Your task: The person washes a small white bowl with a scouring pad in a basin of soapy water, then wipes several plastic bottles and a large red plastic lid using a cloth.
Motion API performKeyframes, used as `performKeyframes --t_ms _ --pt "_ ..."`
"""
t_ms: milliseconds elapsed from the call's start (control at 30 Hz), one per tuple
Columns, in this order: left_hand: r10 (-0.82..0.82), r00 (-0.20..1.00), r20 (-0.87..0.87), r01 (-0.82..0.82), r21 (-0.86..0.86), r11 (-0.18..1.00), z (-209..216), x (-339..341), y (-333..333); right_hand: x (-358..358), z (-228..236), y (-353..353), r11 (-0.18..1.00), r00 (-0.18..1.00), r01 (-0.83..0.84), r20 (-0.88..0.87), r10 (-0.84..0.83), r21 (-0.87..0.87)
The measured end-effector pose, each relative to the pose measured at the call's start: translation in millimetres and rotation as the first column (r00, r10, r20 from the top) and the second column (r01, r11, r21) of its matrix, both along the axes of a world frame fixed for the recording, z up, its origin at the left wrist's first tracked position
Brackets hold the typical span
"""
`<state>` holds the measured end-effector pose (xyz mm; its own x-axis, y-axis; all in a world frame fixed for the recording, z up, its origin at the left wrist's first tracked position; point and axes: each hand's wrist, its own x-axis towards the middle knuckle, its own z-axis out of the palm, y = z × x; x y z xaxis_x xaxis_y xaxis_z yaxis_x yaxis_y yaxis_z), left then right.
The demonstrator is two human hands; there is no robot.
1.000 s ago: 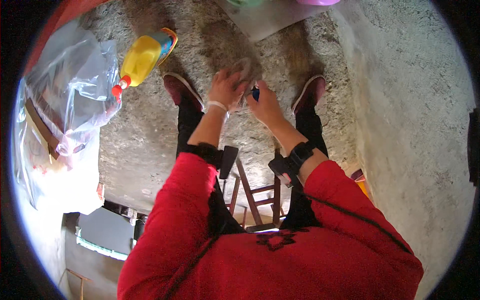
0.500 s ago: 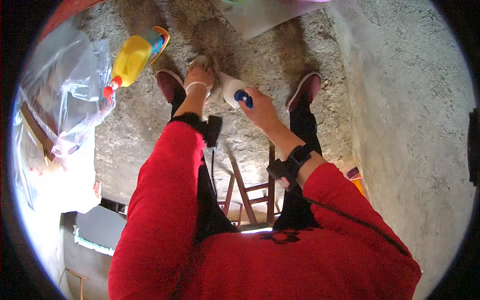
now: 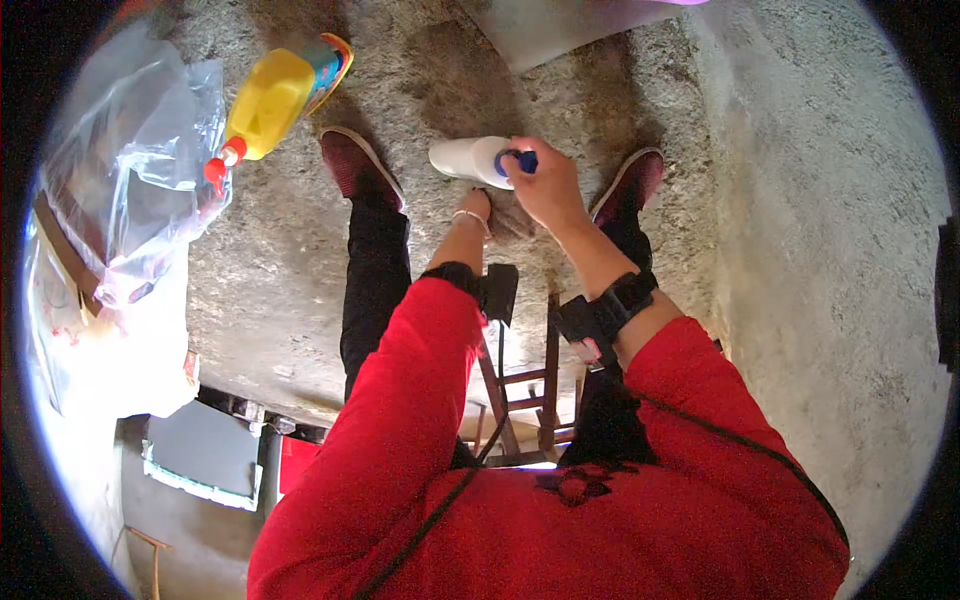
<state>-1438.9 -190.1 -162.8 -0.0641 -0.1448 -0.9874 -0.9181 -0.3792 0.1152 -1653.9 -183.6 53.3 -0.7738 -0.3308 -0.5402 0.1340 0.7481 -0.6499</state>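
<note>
A white bottle (image 3: 462, 158) with a blue cap lies tilted over the rough floor between my feet, its cap end toward the right. My right hand (image 3: 548, 185) is closed round the blue cap (image 3: 520, 163). Just below the bottle is my left hand (image 3: 477, 206), with a light band at its wrist. Its fingers are mostly out of sight, and beside them is a blurred grey-brown patch that I cannot make out.
At the left a yellow bottle (image 3: 268, 105) with a red cap lies beside crumpled clear plastic (image 3: 160, 165). A pale sheet (image 3: 560, 30) is at the far edge. My dark red shoes (image 3: 360, 170) flank the work, a wooden ladder-like frame (image 3: 525, 390) stands below, and a grey wall (image 3: 820, 250) rises right.
My left hand has moved from the far end of the white bottle to its near side, toward me and right. The bottle has turned flatter, and my right hand has shifted slightly right and farther away.
</note>
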Motion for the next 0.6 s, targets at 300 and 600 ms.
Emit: performKeyframes --t_ms 300,600 --pt "0.433 0.899 0.061 -0.434 0.23 0.871 139.9 -31.8 -90.9 42.5 17.2 -16.9 0.933 0.951 -0.305 -0.001 0.31 -0.192" --pt "0.348 0.894 0.281 -0.417 0.243 0.876 198.1 -59.6 -156.4 32.1 7.2 -15.0 0.87 0.513 0.406 0.858 0.036 -0.279"
